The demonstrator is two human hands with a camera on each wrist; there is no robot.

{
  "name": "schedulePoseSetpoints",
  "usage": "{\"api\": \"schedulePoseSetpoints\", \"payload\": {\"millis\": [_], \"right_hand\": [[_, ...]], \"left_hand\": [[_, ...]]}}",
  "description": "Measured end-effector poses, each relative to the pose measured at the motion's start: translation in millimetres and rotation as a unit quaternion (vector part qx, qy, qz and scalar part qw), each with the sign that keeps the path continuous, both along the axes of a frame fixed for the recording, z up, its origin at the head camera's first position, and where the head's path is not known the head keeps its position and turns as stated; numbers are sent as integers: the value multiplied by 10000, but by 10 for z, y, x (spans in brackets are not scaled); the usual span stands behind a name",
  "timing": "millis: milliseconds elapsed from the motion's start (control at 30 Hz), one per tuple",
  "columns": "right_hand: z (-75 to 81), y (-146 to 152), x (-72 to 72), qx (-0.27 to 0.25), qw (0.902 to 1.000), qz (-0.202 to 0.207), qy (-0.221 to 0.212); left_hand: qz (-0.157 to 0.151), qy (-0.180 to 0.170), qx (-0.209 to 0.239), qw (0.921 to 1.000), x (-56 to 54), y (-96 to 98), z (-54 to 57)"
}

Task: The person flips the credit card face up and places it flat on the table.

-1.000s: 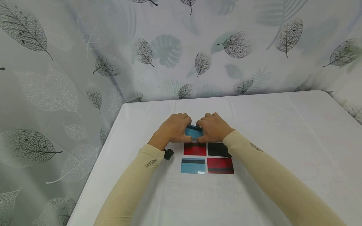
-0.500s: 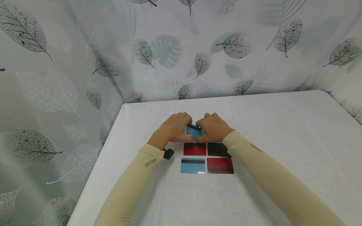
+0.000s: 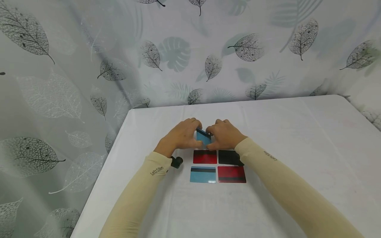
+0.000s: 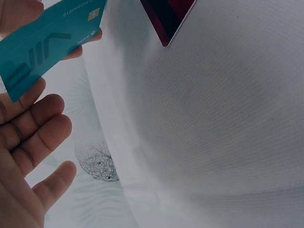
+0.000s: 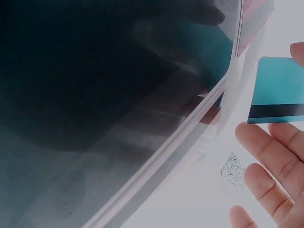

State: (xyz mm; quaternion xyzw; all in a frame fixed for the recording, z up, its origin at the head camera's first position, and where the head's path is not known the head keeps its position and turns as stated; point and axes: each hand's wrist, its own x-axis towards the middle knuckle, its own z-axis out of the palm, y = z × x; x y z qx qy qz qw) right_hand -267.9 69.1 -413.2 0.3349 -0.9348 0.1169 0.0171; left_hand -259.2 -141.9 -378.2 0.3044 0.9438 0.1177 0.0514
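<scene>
Both hands hold one blue-teal bank card (image 3: 203, 137) above the table, just beyond the rows of flat cards. My left hand (image 3: 184, 134) pinches its left end, thumb at the near edge and fingers at the far edge. At the other end my right hand (image 3: 224, 135) grips it the same way. The card tilts, its dark stripe facing the head camera. In the left wrist view its other face (image 4: 52, 45) shows a chip. Below it lie a red card (image 3: 205, 157) and a black card (image 3: 228, 157), the latter partly covered by the right sleeve.
Nearer the body, a second blue card (image 3: 203, 174) and another red card (image 3: 232, 174) lie flat on the white table (image 3: 166, 211). A small black device (image 3: 177, 162) sits at the left wrist. A leaf-patterned curtain (image 3: 178, 82) hangs behind the table's far edge.
The held blue card has turned and tilted a little, its left end rising, so less of its face shows between the hands. The hands have barely moved; the flat cards stay put.
</scene>
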Motion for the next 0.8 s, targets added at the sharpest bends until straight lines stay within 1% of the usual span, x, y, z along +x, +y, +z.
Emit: {"api": "schedulePoseSetpoints", "payload": {"millis": [233,367,467,600,800], "right_hand": [[11,15,15,-134,9998,-13,-175],[32,22,29,-165,9995,-6,-255],[43,22,38,-256,9990,-26,-357],[47,21,41,-400,9981,-8,-468],[47,27,40,-497,9976,43,-473]], "left_hand": [[175,-453,597,9970,-17,-31,-58],[296,-683,904,9931,-20,-47,-83],[327,-826,1139,9895,-20,-57,-88],[302,-923,1359,9859,-23,-65,-98],[260,-989,1581,9821,-15,-70,-116]]}}
